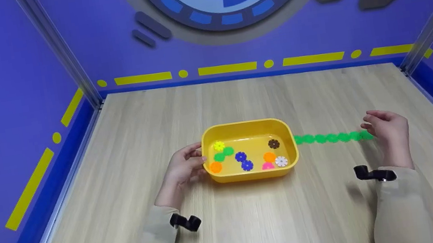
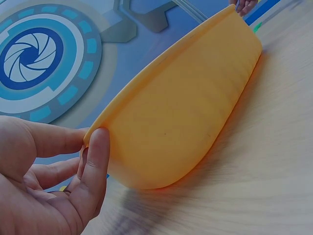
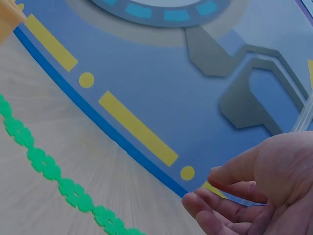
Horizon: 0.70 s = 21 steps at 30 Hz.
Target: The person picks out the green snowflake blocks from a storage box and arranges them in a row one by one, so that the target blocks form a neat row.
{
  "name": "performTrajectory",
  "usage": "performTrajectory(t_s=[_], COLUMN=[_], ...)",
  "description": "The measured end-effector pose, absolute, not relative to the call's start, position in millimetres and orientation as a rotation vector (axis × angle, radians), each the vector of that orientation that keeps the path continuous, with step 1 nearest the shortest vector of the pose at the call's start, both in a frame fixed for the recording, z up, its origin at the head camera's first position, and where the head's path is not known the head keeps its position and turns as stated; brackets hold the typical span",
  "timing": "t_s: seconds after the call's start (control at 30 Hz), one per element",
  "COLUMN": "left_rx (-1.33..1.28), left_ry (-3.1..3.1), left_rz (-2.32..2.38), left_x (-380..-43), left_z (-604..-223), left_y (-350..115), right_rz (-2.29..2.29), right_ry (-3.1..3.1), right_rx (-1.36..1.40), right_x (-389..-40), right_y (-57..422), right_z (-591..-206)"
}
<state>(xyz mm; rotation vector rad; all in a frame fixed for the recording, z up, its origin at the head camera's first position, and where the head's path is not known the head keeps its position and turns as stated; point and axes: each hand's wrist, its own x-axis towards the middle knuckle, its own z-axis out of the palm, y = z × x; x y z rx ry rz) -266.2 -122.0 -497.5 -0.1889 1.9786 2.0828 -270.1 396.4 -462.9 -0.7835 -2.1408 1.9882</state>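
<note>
My left hand (image 1: 182, 166) pinches the left end of a yellow plastic bin (image 1: 255, 175), thumb outside and fingers at the rim, as the left wrist view shows up close. Inside lie several snowflake-shaped plastic discs: a yellow disc (image 1: 219, 146), linked green discs (image 1: 223, 154), blue discs (image 1: 244, 161), a brown disc (image 1: 273, 144), a white disc (image 1: 281, 161), plus orange and pink ones. From the bin's right side stretches a chain of green discs (image 1: 332, 137). Over its right end hovers my right hand (image 1: 392, 134), fingers loosely bent, with nothing between thumb and fingertips in the right wrist view.
The bin and chain are on a light wood-grain table (image 1: 232, 226). Blue printed panels (image 1: 110, 43) wall in the back and both sides, with metal posts (image 1: 59, 46) at the corners. A black wrist mount (image 1: 374, 175) sits on each sleeve.
</note>
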Motion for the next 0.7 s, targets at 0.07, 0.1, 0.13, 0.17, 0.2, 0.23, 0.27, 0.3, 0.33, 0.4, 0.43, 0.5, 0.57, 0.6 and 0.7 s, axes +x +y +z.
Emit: performTrajectory(t_s=[0.07, 0.1, 0.13, 0.17, 0.2, 0.23, 0.27, 0.3, 0.33, 0.4, 0.43, 0.5, 0.57, 0.6, 0.7], left_rx=[-0.176, -0.179, -0.183, -0.187, -0.191, -0.194, -0.199, -0.205, -0.208, -0.215, -0.220, -0.227, -0.231, -0.230, -0.228], left_ry=[1.972, 1.968, 1.964, 1.961, 1.959, 1.957, 1.956, 1.954, 1.957, 1.963, 1.966, 1.968, 1.969, 1.967, 1.956], left_rz=[2.094, 2.099, 2.103, 2.107, 2.111, 2.113, 2.114, 2.115, 2.113, 2.108, 2.105, 2.102, 2.100, 2.101, 2.105], left_x=[-266, -266, -265, -265, -265, -265, -265, -265, -265, -265, -264, -264, -264, -264, -264], left_z=[-497, -497, -497, -497, -496, -496, -496, -496, -496, -496, -495, -494, -494, -494, -495], left_y=[-122, -122, -122, -122, -122, -121, -121, -121, -121, -120, -120, -120, -120, -120, -120], right_rz=[1.952, 1.925, 1.900, 1.877, 1.855, 1.837, 1.819, 1.810, 1.793, 1.759, 1.743, 1.715, 1.691, 1.685, 1.669], right_ry=[-2.190, -2.224, -2.253, -2.280, -2.307, -2.327, -2.347, -2.358, -2.373, -2.399, -2.409, -2.430, -2.455, -2.465, -2.496], right_rx=[-0.752, -0.734, -0.716, -0.696, -0.678, -0.660, -0.646, -0.632, -0.621, -0.602, -0.592, -0.571, -0.538, -0.520, -0.467], right_x=[-271, -272, -272, -272, -273, -273, -273, -273, -273, -273, -273, -274, -275, -275, -275], right_y=[391, 388, 386, 383, 381, 378, 375, 373, 370, 365, 363, 357, 352, 350, 344], right_z=[-461, -460, -459, -458, -457, -455, -454, -453, -452, -450, -449, -447, -446, -445, -444])
